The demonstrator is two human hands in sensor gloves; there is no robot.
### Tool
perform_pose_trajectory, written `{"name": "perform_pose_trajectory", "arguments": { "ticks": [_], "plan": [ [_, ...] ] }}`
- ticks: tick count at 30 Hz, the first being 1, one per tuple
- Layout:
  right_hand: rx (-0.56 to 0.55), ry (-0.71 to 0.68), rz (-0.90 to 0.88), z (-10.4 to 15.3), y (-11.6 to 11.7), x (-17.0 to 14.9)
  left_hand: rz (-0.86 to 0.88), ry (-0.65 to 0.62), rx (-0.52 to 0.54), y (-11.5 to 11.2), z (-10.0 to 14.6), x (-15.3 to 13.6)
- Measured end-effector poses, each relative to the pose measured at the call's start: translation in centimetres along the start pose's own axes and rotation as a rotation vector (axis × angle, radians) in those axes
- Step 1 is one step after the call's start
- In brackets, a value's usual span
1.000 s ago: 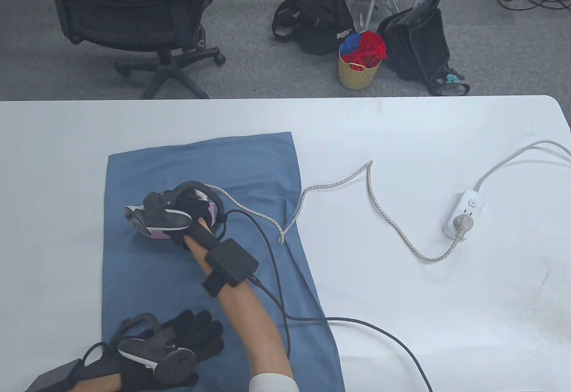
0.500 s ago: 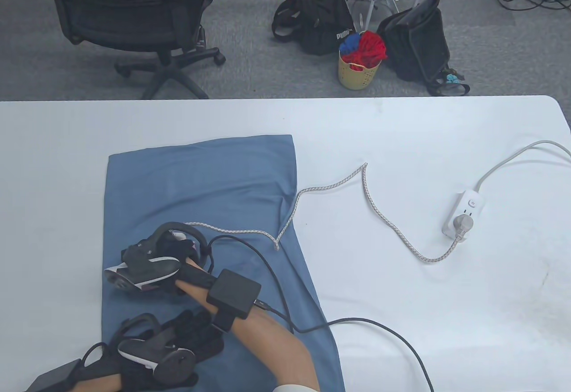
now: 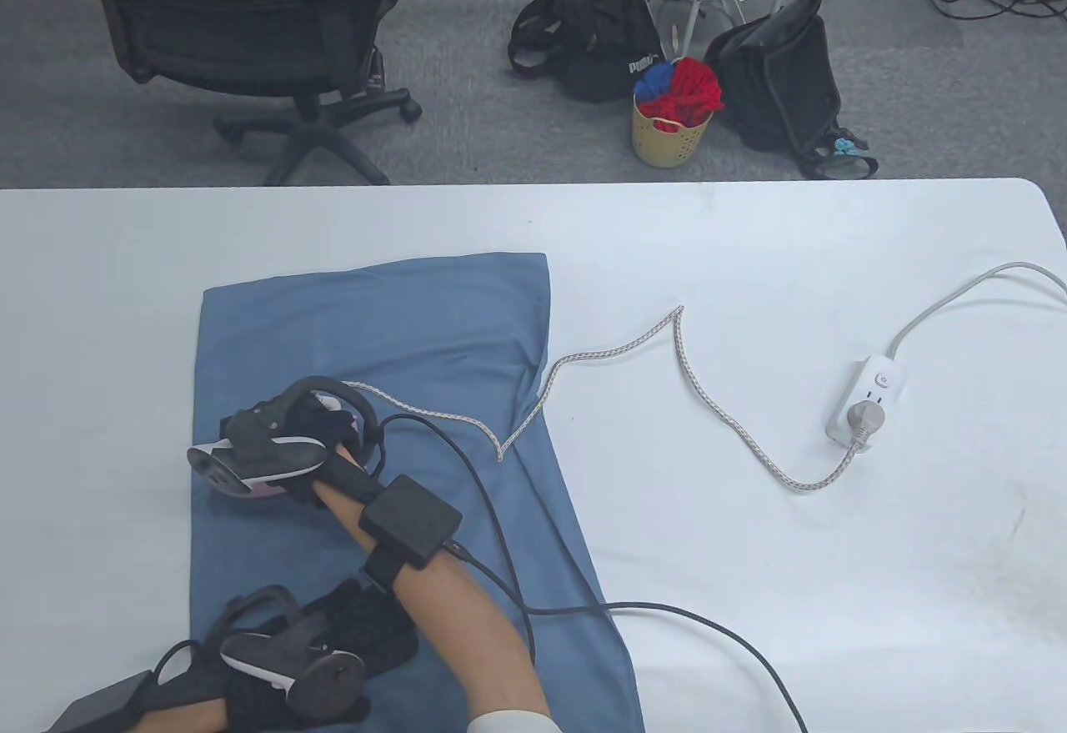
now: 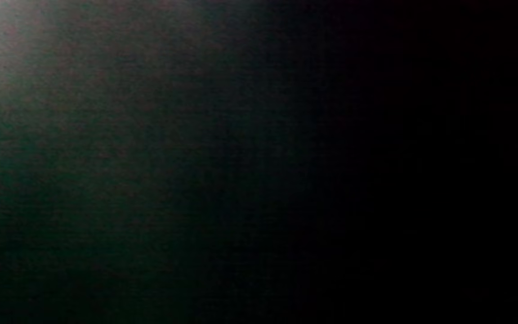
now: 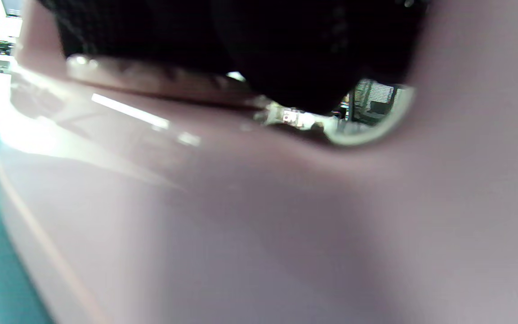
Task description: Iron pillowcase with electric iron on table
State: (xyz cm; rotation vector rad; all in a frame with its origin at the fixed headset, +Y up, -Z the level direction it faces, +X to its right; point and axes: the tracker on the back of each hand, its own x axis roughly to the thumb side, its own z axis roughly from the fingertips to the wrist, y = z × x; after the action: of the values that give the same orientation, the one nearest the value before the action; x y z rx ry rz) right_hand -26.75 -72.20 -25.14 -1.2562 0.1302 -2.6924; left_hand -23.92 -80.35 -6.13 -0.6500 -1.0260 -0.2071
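The right hand grasps the pink iron at the blue pillowcase's left edge on the desk, the left hand lies flat, fingers spread, on its near end, and a far backpack reads PUMA.

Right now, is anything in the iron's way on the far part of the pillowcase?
Mostly no. The right hand holds the iron at the pillowcase's left edge. The far part is bare cloth with a few folds. Only the iron's own cord crosses its right side.
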Motion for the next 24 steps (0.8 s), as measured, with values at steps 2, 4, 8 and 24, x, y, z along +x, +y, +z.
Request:
{"name": "perform_pose_trajectory", "arguments": {
  "ticks": [2, 4, 8, 24],
  "plan": [
    [-0.002, 0.012, 0.002, -0.2, 0.1, -0.2, 0.001, -0.001, 0.000, 0.0, 0.0, 0.0],
    [-0.003, 0.013, -0.001, -0.2, 0.1, -0.3, 0.003, -0.002, 0.000, 0.0, 0.0, 0.0],
    [-0.003, 0.015, 0.039, 0.6, -0.3, -0.6, 0.003, -0.001, 0.000, 0.0, 0.0, 0.0],
    [0.056, 0.132, 0.020, 8.5, 1.8, -7.6, 0.010, -0.002, -0.003, 0.0, 0.0, -0.1]
  ]
}}
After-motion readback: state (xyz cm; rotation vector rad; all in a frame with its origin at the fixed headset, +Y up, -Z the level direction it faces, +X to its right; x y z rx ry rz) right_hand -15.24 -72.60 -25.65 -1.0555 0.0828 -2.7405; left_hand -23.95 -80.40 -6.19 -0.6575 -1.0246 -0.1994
